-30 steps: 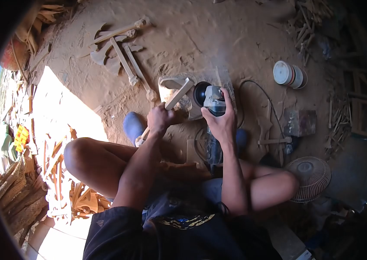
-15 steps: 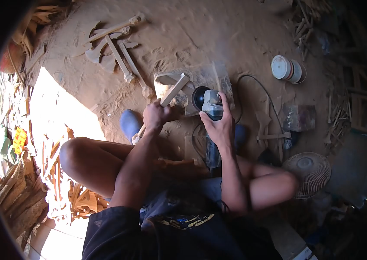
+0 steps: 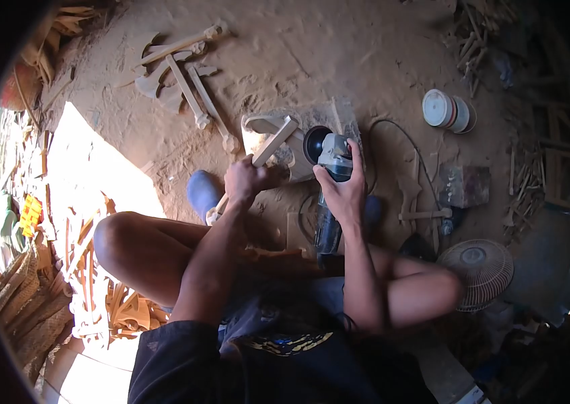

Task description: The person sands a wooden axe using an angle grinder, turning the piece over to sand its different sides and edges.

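My left hand is wrapped around the handle of a wooden axe, which slants up and away over a pale block on the ground. Its curved wooden head lies near the far end of the handle, partly hard to separate from the block behind it. My right hand grips the head end of an angle grinder, thumb and fingers around it. The grinder's body runs back toward my lap. Its dark round disc faces up and left beside the axe head; whether they touch I cannot tell.
Several similar wooden pieces lie ahead on the dusty ground. A white bucket lies ahead right, a fan stands by my right knee, and a black cable curves behind the grinder. Wood scraps are piled at left.
The grinder has shifted slightly right and tilted, its disc now showing more of its face and sitting farther from the axe. My left hand and the axe have barely moved.
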`<state>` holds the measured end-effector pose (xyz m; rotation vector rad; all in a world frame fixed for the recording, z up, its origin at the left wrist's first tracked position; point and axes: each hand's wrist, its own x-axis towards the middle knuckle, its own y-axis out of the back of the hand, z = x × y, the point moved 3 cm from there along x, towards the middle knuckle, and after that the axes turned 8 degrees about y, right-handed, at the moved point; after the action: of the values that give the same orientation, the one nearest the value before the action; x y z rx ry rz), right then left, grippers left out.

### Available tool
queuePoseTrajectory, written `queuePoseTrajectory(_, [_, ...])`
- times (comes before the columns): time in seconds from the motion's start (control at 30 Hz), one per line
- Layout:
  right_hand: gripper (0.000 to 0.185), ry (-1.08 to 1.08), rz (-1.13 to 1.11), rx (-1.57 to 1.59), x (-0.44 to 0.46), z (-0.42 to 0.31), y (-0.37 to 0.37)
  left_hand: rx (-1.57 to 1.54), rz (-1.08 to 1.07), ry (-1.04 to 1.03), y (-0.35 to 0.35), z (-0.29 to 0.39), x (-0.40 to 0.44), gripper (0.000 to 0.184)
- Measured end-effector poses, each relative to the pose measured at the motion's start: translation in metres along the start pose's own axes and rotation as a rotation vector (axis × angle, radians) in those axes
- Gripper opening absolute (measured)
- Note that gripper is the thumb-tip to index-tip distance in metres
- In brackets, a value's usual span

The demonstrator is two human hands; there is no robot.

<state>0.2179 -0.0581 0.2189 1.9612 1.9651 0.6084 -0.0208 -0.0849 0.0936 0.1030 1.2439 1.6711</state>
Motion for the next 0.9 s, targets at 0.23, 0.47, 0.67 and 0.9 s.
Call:
queuePoseTrajectory(0.23, [0.082,-0.07,-0.07,-0.101,-0.004,-0.007,0.005,-0.006,0.01,-0.002,0.0,0.002,-0.003,0.042])
queuePoseTrajectory(0.47, [0.082,-0.184,-0.121,-0.454,-0.01,-0.006,0.014,0.011,0.018,0.002,-0.003,0.001,-0.001,0.042])
queuePoseTrajectory(0.67, [0.082,-0.083,-0.02,-0.456,-0.008,0.004,0.027,-0.02,0.008,-0.008,0.002,0.005,-0.004,0.039])
queuePoseTrajectory(0.9, [0.079,0.031,0.16,-0.307,-0.016,0.004,0.058,-0.168,-0.425,-0.094,0.024,0.02,0.053,0.029])
